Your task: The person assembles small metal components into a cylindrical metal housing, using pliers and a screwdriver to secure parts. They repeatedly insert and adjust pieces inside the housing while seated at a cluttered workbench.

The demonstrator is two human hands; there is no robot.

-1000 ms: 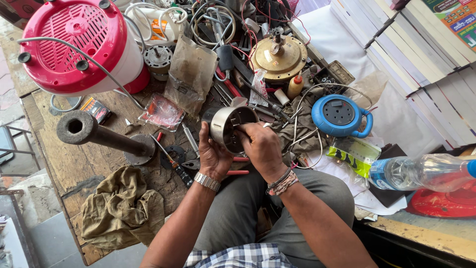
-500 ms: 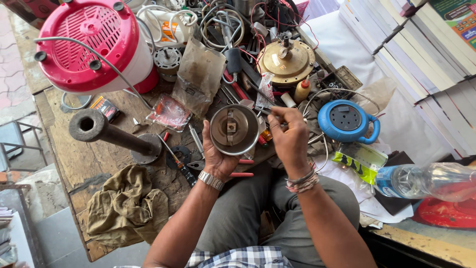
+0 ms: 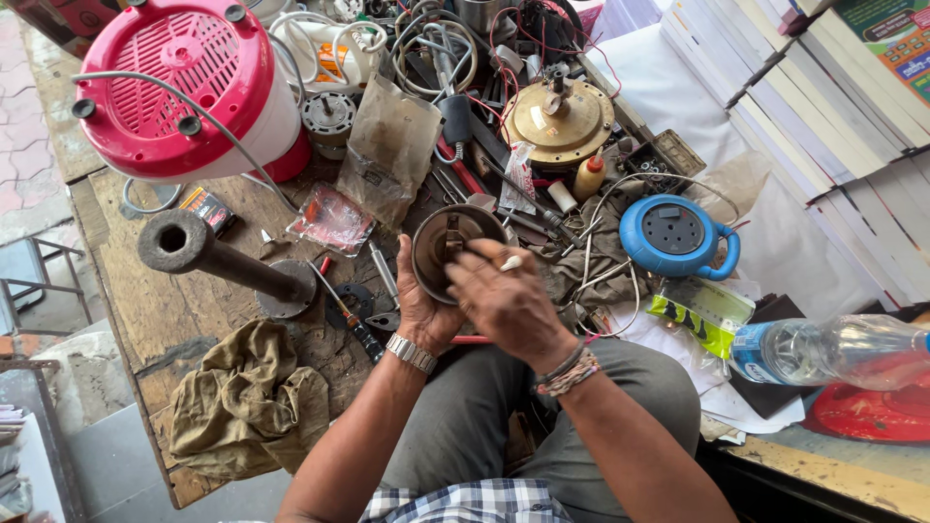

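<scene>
Wooden counter (image 3: 145,310), cluttered. Red-and-white appliance (image 3: 184,92) at far left corner; blue cord reel (image 3: 673,232) toward right edge. Round metal motor housing (image 3: 436,247) over near edge, cupped in left hand (image 3: 426,315). Right hand (image 3: 509,300) across its face, fingers (image 3: 484,257) curled on it.
</scene>
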